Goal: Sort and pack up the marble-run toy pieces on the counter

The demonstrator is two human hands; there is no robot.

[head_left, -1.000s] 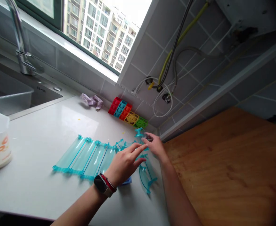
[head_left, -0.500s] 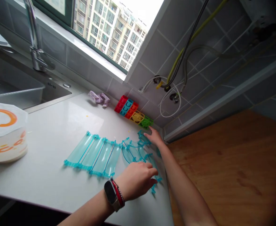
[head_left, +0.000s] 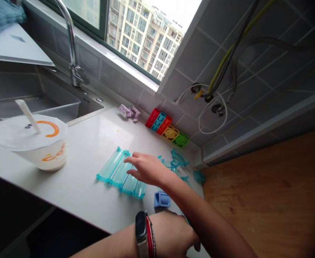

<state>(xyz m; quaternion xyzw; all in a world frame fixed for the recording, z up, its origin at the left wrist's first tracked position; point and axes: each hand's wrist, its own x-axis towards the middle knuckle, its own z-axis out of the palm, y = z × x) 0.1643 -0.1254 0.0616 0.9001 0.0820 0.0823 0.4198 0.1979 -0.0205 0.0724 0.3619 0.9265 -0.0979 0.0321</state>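
Observation:
My right hand [head_left: 148,168] reaches across over the row of clear teal curved track pieces [head_left: 111,170], its fingers stretched apart and holding nothing that I can see. Whether its fingertips touch the pieces I cannot tell. My left hand [head_left: 173,229], with a watch and bracelets on the wrist, is low at the counter's front, under my right forearm. Most of its fingers are hidden. Just above it stands a small blue hollow block [head_left: 162,199]. More curved teal pieces [head_left: 177,159] lie in a loose group behind my right forearm, which covers part of them.
Against the tiled wall lies a row of red, blue, yellow and green blocks [head_left: 167,128]. Light purple pieces [head_left: 130,112] are left of it. A lidded drink cup with a straw [head_left: 50,154] stands at left, before the sink [head_left: 91,105]. A teal lump [head_left: 199,176] sits at the right edge.
My right hand has moved left from the green block's end to over the teal row. My left hand has moved lower and right. The blue block now shows. The camera view has shifted left.

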